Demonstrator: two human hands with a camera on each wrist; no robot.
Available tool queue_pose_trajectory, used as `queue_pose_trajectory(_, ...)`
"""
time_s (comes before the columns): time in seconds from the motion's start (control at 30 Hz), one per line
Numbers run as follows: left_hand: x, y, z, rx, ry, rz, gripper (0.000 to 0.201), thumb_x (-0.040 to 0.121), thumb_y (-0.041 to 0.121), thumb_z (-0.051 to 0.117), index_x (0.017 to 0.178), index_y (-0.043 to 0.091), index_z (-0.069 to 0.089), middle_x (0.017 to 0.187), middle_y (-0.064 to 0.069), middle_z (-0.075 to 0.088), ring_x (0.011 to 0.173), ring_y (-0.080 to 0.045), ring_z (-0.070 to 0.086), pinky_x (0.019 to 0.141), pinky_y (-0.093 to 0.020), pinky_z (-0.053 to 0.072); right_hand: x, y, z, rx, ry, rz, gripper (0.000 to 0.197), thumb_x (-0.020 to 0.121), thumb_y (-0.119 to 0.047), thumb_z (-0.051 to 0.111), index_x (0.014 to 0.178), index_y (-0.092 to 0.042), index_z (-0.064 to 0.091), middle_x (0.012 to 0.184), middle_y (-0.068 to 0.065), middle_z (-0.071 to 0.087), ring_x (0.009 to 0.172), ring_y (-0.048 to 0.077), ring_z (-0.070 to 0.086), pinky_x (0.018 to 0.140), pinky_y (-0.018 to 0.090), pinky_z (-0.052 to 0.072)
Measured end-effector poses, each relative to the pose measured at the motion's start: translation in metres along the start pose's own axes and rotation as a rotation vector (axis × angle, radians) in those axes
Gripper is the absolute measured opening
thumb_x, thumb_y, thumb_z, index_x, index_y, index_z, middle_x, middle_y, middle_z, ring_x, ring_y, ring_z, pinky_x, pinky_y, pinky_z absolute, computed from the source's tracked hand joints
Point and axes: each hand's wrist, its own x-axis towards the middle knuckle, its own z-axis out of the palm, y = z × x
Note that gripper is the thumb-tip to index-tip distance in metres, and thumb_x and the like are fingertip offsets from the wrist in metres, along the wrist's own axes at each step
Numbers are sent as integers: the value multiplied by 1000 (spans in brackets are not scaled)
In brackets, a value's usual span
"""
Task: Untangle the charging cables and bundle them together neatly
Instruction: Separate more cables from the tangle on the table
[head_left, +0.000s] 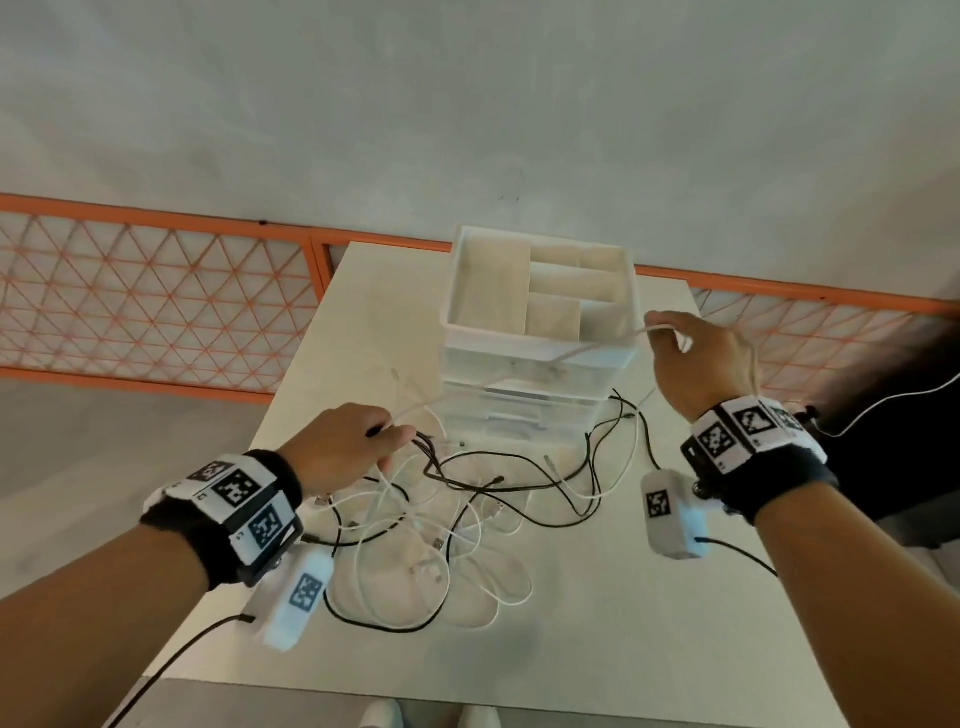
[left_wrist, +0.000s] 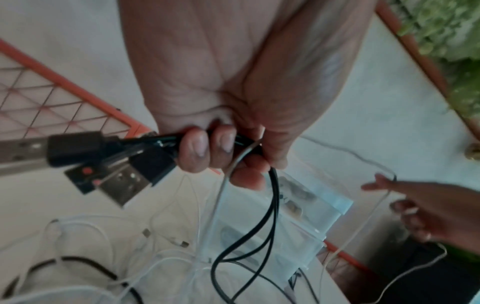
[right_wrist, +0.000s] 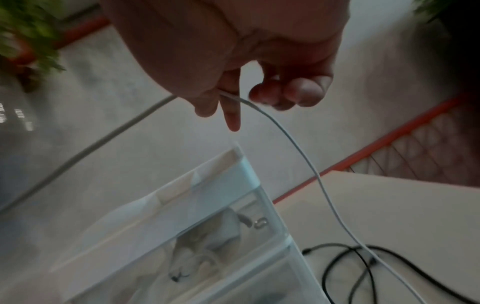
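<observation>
A tangle of black and white charging cables (head_left: 457, 509) lies on the white table (head_left: 649, 597). My left hand (head_left: 353, 447) grips a bunch of cable ends; in the left wrist view its fingers (left_wrist: 207, 150) curl round black cables (left_wrist: 270, 211) whose USB plugs (left_wrist: 116, 185) stick out to the left, and a white cable too. My right hand (head_left: 691, 353) is raised at the right, pinching a white cable (right_wrist: 298, 144) between thumb and forefinger. That white cable (head_left: 582, 353) stretches across to my left hand.
A white drawer organiser (head_left: 540, 332) with an open compartment top and clear drawers stands at the table's far middle, just behind the cables. An orange mesh fence (head_left: 156, 296) runs behind the table. Camera packs hang under both wrists.
</observation>
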Motion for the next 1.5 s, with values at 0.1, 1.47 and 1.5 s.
queue_pose_trajectory(0.1,1,5,1,-78,19,7,51,100,46,47,68,9,57,45,12,57,28,-4,35,36,-13,28,9,8,2,62,-57,91,32,98,-51,50,114,-32,70,113,5,71,106,33,66,82,30,44)
queue_pose_trajectory(1.47,-22,0,-20,-101,-88,150,22,98,34,55,88,38,75,54,15,59,46,-3,43,47,-16,35,5,72,57,-184,-355,214,14,90,-33,69,89,-19,68,87,11,72,77,33,67,68,34,55)
queue_pose_trajectory(1.5,-19,-1,-12,-22,-120,132,20,98,37,56,89,39,74,57,13,62,46,-2,45,49,-15,35,15,66,49,-173,-231,174,6,91,-30,67,90,-24,66,91,10,70,80,32,65,70,32,51)
